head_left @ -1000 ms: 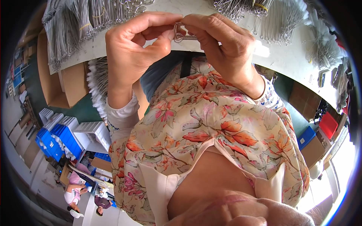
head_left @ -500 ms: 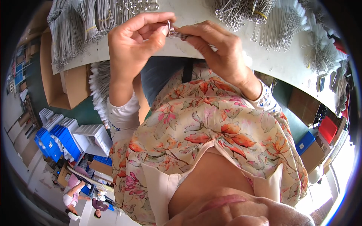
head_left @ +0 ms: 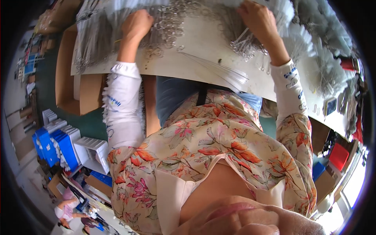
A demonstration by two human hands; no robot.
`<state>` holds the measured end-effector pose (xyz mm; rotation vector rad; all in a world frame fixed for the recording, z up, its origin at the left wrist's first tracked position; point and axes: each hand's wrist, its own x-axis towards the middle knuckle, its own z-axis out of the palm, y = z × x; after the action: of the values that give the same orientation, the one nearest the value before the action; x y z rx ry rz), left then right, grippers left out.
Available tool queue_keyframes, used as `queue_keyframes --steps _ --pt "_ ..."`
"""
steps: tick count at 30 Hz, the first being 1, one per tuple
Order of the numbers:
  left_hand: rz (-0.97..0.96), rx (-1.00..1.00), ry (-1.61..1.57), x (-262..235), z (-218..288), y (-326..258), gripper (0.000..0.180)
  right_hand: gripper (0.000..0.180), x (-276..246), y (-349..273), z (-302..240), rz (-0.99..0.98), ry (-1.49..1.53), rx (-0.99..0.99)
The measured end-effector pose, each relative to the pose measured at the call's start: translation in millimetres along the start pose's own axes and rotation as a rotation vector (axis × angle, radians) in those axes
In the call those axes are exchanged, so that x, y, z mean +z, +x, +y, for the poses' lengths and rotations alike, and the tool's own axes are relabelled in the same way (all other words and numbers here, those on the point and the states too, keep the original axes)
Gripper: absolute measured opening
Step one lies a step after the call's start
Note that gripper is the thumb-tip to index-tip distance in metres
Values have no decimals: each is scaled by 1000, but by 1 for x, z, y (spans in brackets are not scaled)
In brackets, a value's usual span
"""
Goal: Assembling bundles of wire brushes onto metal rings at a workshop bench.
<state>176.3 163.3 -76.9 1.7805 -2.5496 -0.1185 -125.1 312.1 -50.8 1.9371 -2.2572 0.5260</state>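
Observation:
My left hand (head_left: 137, 24) is over the left-hand piles of thin metal wires (head_left: 92, 43), beside a heap of wire rings (head_left: 170, 29). Its fingers are curled in, and whatever they hold is hidden. Out at the far right, my right hand (head_left: 259, 21) reaches down to a bundle of looped wires (head_left: 241, 39). Those fingers are bent together near the top edge, and I cannot make out what is in them. Between my hands, close to the table's near edge, lies a small fan of thin wires (head_left: 213, 66) with a ring (head_left: 180, 48) at its left end.
The pale worktable (head_left: 196, 35) curves across the top. More wires with whitish, fuzzy ends (head_left: 329, 66) are heaped along its right side. A cardboard box (head_left: 90, 94) stands below the left edge. Blue bins (head_left: 64, 147) and a white crate (head_left: 92, 152) are farther left. A person (head_left: 66, 207) is at lower left.
My hands were together at the middle, holding a few wires with a ring. They have parted outward and away to the piles, and the fan of wires now lies on the table.

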Motion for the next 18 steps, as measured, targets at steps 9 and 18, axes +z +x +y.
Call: queue_keyframes --steps 9,18 --pt "75 -83 -42 1 -2 1 30 28 -4 13 -11 -153 10 191" --pt "252 56 -220 -18 2 -3 17 11 -40 18 9 543 463 -54"
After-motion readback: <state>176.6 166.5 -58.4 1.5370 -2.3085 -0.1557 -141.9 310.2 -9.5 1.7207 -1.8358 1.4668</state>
